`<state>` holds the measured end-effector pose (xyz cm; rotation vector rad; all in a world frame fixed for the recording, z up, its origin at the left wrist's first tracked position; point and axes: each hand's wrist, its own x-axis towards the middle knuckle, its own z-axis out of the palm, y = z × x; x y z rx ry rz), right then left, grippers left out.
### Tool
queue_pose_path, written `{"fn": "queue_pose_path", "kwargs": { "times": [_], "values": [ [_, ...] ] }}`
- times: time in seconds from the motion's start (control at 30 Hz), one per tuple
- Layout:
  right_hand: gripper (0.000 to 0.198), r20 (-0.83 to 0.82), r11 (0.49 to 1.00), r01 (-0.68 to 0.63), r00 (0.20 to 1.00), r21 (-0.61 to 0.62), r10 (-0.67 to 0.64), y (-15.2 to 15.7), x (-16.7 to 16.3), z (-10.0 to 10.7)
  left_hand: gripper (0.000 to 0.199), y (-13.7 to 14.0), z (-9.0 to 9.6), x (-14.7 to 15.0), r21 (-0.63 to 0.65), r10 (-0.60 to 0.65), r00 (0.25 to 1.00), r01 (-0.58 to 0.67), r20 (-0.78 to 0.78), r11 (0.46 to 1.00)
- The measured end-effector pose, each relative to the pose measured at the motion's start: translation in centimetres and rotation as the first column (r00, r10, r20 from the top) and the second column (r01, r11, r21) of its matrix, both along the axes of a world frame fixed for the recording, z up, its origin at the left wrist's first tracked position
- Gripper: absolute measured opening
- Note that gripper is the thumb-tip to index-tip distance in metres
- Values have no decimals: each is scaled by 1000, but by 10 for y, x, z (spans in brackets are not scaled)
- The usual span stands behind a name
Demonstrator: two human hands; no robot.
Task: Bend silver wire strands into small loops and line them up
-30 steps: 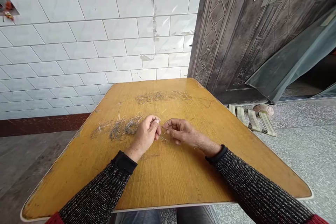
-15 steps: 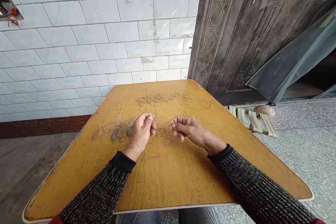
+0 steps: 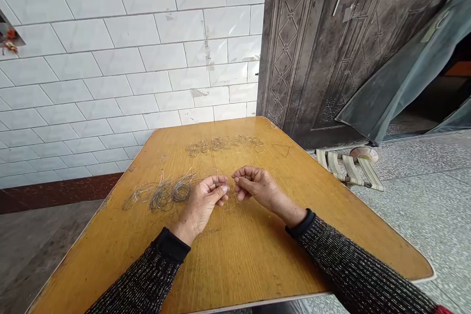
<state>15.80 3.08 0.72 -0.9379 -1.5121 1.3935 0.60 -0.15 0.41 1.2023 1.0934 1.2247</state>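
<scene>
Fine wire (image 3: 236, 196): between the fingertips of the left hand (image 3: 204, 201) and right hand (image 3: 260, 188), over the desk (image 3: 235, 255); most of its length is too faint to follow.
Left hand: thumb and forefinger drawn narrow, seemingly pinching the wire.
Right hand: thumb and forefinger also pinched, apparently on the same wire; the hands are near each other but apart.
Work so far: the grouped wire already lies set down; the piece at the fingertips seems unfinished, not yet put with either group. How much is left, I cannot tell.
Grey wire bundles (image 3: 181, 190): three, side by side left of the left hand, loose ends sticking up.
Thin wire loops (image 3: 220, 144): one row beyond the hands, overlapping too much to count.
Triangular outline (image 3: 282, 150): one, right of that row; bent wire or a surface mark, I cannot tell.
Strap-seat stool (image 3: 350, 169): one, on the floor right of the desk, a single pale round object (image 3: 364, 153) just behind it.
Background: one white tiled wall (image 3: 140, 34), one dark patterned door (image 3: 316, 49), one grey-green curtain (image 3: 408, 76).
</scene>
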Motion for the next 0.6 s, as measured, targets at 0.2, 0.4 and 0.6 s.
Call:
{"fn": "queue_pose_path", "kwargs": {
  "times": [0.2, 0.4, 0.6],
  "values": [
    [16, 271, 907, -30, 958, 420, -94, -1, 3, -7, 23, 3, -5, -3, -10, 24, 999, -24, 21, 1000],
    [15, 391, 775, -83, 893, 627, -222, 1, 9, -5, 19, 2, -7, -2, -38, -24, 993, 29, 119, 999],
    [15, 408, 751, -157, 899, 641, -160, 0, 11, 0, 24, 2, -6, -1, -106, 0, 965, 30, 264, 994]
  ]
}}
